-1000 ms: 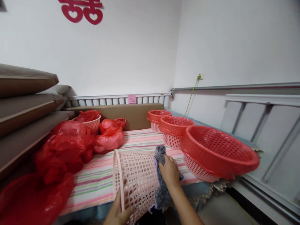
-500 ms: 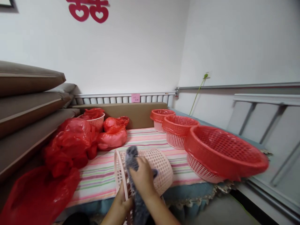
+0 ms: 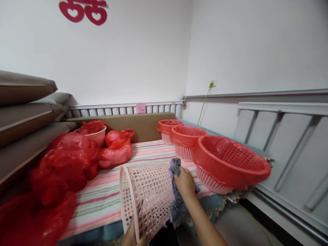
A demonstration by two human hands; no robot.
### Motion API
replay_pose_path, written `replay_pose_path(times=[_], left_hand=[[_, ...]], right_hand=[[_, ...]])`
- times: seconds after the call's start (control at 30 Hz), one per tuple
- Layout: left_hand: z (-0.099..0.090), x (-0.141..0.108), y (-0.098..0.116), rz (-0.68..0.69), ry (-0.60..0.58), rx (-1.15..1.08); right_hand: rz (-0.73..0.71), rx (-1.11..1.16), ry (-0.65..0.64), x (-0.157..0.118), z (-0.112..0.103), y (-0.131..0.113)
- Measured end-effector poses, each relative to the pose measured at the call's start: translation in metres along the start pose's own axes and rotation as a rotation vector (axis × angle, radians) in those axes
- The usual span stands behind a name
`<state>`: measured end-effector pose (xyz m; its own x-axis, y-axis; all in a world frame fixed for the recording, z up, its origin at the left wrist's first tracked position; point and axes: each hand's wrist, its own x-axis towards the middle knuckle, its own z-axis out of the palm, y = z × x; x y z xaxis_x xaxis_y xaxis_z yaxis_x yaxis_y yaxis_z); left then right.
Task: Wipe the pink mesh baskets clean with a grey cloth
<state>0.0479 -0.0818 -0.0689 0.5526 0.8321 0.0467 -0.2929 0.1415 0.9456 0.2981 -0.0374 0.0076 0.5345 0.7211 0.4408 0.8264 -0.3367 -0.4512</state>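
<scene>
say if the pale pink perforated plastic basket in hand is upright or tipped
Tipped: the basket is held on its side, open rim facing left, gripped by the left hand.

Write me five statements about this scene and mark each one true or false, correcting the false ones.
1. The right hand holds a fuzzy grey cloth against a round pale-pink perforated plastic basket. True.
2. That basket stands upright. False: it is tipped over, its open end facing left.
3. Three more pale-pink perforated baskets, with shiny red plastic over their tops, stand in a row on the right. True.
4. The left hand rests on the stacked brown cushions. False: the left hand is at the basket's open end, and the stacked brown cushions are apart from it, at far left.
</scene>
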Motion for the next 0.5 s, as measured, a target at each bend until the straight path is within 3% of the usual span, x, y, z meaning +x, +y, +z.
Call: replay_pose_path(times=[0.1, 0.23, 0.3, 0.4, 0.5], left_hand=[[0.004, 0.005, 0.018, -0.011, 0.042, -0.049], [0.015, 0.015, 0.065, 0.031, 0.15, -0.099], [0.021, 0.018, 0.08, -0.012, 0.181, -0.104], [0.027, 0.014, 0.076, -0.049, 0.241, -0.161], [0.027, 0.008, 0.058, -0.014, 0.225, -0.205]], right_hand=[[-0.03, -0.01, 0.007, -0.003, 0.005, 0.011], [-0.049, 0.007, 0.025, -0.013, 0.01, 0.01], [-0.021, 0.032, 0.002, -0.012, 0.01, 0.012], [0.037, 0.095, -0.046, -0.01, 0.008, 0.007], [0.015, 0.207, -0.082, -0.022, 0.005, -0.023]])
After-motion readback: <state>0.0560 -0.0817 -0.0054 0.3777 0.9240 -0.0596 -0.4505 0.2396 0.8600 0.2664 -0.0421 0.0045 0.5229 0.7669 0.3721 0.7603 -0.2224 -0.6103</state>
